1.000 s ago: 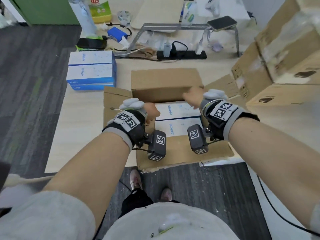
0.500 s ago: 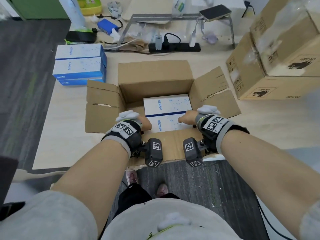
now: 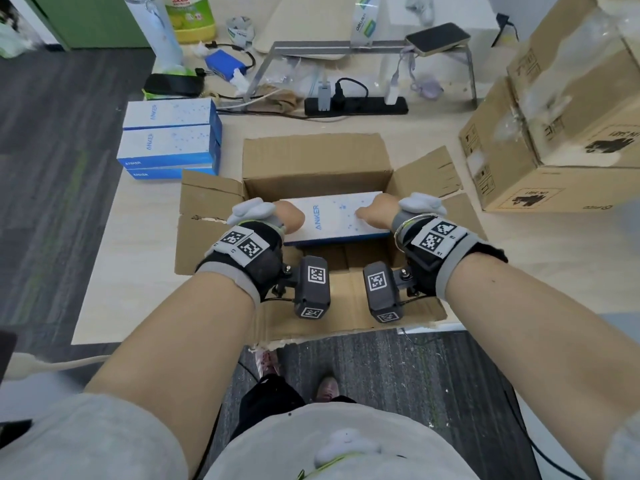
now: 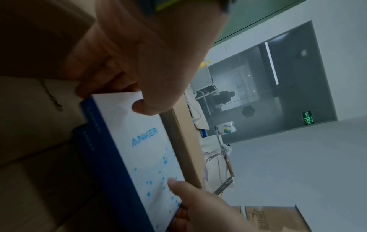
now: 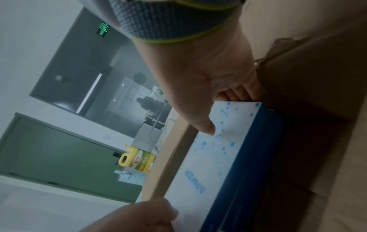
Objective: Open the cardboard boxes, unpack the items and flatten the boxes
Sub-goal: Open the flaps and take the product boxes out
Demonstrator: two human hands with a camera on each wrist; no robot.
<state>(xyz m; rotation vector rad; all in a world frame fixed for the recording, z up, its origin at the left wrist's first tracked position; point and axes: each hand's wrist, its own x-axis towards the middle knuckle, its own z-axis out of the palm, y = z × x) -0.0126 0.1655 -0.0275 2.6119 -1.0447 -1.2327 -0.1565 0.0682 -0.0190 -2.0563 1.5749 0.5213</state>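
Head view has the worktop (image 3: 138, 271) filling most of the frame; two sealed cardboard boxes (image 3: 561, 140) are stacked at the far right, and the open cardboard box (image 3: 311, 161) sits at the near edge with all its flaps spread out; a stack of white-and-blue Anker boxes (image 3: 169, 136) sits just left of it; in the middle there's one more Anker box (image 3: 337, 216), partly raised out of the open carton and gripped at both ends; left hand (image 3: 289, 218) has its thumb on the white top and fingers curled down around the left end; right hand (image 3: 377, 213) does the same on the right end, thumb pressed on the dotted print; wrist views show another Anker box (image 4: 87, 149) still lying underneath inside the carton.
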